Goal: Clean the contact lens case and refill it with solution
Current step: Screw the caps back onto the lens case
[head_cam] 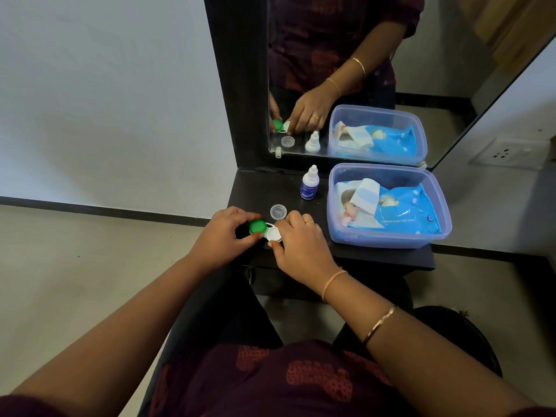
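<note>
My left hand (224, 236) pinches green cap (257, 226) on lens case (274, 235), right hand (301, 242) grips its white well. A slip could flick away clear cap (278, 212) behind case.

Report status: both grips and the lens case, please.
Left grip on green cap; right grip holds lens case. White side uncapped; clear cap lies behind. Nothing blocks.
</note>
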